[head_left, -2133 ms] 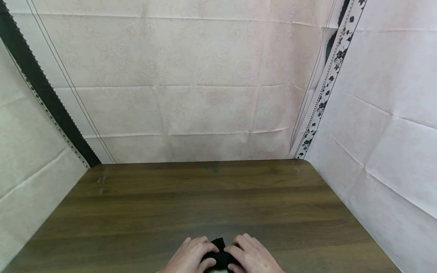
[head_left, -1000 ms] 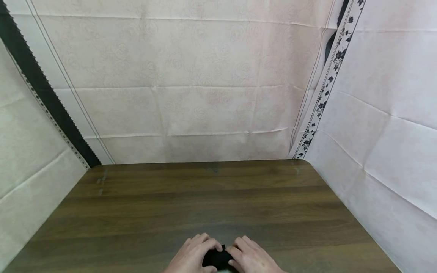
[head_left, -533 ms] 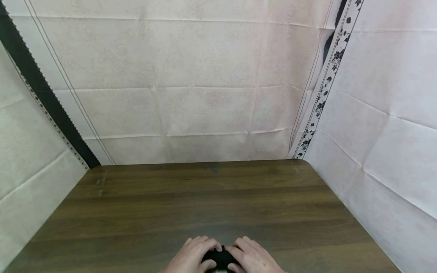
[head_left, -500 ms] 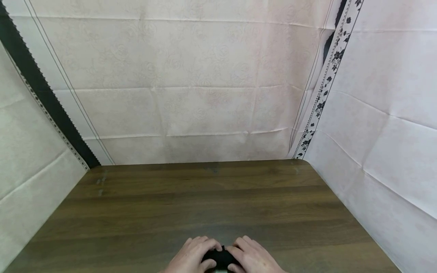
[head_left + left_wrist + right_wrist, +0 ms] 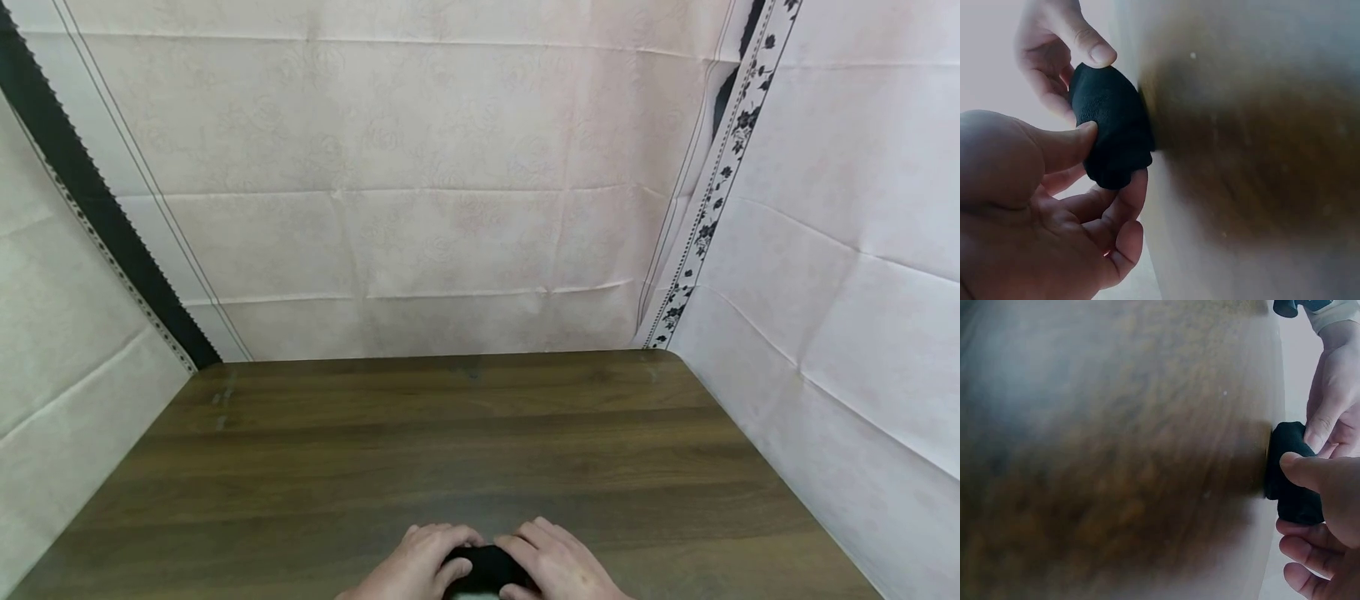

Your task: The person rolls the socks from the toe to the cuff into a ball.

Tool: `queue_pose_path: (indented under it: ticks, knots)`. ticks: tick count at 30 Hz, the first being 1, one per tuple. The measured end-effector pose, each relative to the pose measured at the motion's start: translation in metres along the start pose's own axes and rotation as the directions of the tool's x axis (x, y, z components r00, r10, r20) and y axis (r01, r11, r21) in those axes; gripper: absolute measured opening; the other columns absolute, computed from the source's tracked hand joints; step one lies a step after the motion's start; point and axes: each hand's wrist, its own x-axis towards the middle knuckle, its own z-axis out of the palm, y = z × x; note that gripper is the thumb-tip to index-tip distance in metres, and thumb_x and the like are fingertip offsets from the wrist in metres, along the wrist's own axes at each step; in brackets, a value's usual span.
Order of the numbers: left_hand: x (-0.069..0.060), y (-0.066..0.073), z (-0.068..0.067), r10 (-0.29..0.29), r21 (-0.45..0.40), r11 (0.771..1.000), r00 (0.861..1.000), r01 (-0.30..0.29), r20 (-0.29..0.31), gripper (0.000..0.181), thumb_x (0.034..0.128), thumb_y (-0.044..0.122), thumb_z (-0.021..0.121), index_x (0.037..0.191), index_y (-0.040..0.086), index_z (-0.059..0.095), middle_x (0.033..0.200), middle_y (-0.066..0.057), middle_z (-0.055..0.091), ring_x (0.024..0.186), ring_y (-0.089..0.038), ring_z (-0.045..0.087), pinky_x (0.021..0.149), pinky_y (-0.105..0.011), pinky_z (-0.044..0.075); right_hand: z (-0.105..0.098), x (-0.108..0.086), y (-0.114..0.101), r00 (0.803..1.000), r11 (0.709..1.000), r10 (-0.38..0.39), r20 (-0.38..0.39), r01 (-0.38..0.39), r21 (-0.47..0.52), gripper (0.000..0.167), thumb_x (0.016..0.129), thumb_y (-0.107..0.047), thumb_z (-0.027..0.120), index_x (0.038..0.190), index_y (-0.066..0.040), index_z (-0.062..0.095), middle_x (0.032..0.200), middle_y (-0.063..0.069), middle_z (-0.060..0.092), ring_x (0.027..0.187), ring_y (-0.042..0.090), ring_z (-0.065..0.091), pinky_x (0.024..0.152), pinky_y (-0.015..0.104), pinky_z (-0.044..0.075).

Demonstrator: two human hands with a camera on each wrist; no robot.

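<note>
A rolled-up piece of black knit fabric, which looks like a sock (image 5: 491, 570), is at the bottom centre of the head view, by the table's near edge. My left hand (image 5: 420, 562) grips its left end, and my right hand (image 5: 558, 562) grips the other end. In the left wrist view, the left thumb presses on the black sock (image 5: 1113, 103) with fingers curled beneath. The right wrist view shows the right thumb lying over the sock (image 5: 1282, 440), fingers under its lower end. The hands partly cover the roll.
The brown wood-grain table (image 5: 450, 450) stretches ahead of the hands. White cloth hangs behind it (image 5: 450, 208) and along both sides, with a dark strip (image 5: 97, 192) at the left corner. A dark device (image 5: 1286, 307) sits on the left wrist, near a pale sleeve (image 5: 1338, 315).
The black flap that stuck out beyond the hands has shrunk and gone from sight as the sock got rolled up. Both hands stay in nearly the same place, the left thumb and fingers shifting slightly.
</note>
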Motion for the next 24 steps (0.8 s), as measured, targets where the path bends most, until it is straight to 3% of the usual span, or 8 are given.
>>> queue_pose_path:
  ticks: [11, 17, 24]
  knots:
    - [-0.0017, 0.0074, 0.0003, -0.081, -0.021, 0.997, 0.995, 0.080, -0.055, 0.025, 0.0950, 0.026, 0.072, 0.119, 0.023, 0.066, 0.110, 0.013, 0.061, 0.101, -0.008, 0.056, 0.076, -0.033, 0.038, -0.0008, 0.0008, 0.0001, 0.996, 0.994, 0.058, 0.060, -0.063, 0.090, 0.030, 0.099, -0.037, 0.064, 0.116, -0.012, 0.070, 0.095, -0.008, 0.061, 0.085, 0.004, 0.052, 0.069, 0.022, 0.046]
    - [-0.0006, 0.0077, 0.0031, -0.078, 0.017, 0.997, 0.994, 0.080, -0.078, 0.037, 0.0859, 0.028, 0.082, 0.116, 0.025, 0.062, 0.111, 0.013, 0.060, 0.099, -0.007, 0.056, 0.074, -0.033, 0.040, -0.0019, 0.0018, -0.0009, 0.984, 0.983, 0.114, 0.140, -0.132, 0.127, 0.033, 0.102, -0.040, 0.060, 0.114, -0.011, 0.070, 0.095, -0.009, 0.061, 0.083, 0.003, 0.051, 0.068, 0.021, 0.045]
    - [0.0000, 0.0048, 0.0028, -0.076, 0.029, 0.996, 0.994, 0.079, -0.082, 0.034, 0.0856, 0.025, 0.082, 0.113, 0.027, 0.063, 0.108, 0.015, 0.061, 0.096, -0.006, 0.057, 0.072, -0.032, 0.039, -0.0014, 0.0017, 0.0004, 0.975, 0.980, 0.124, 0.187, -0.150, 0.130, 0.039, 0.103, -0.043, 0.056, 0.115, -0.009, 0.071, 0.096, -0.007, 0.061, 0.084, 0.004, 0.052, 0.068, 0.022, 0.046]
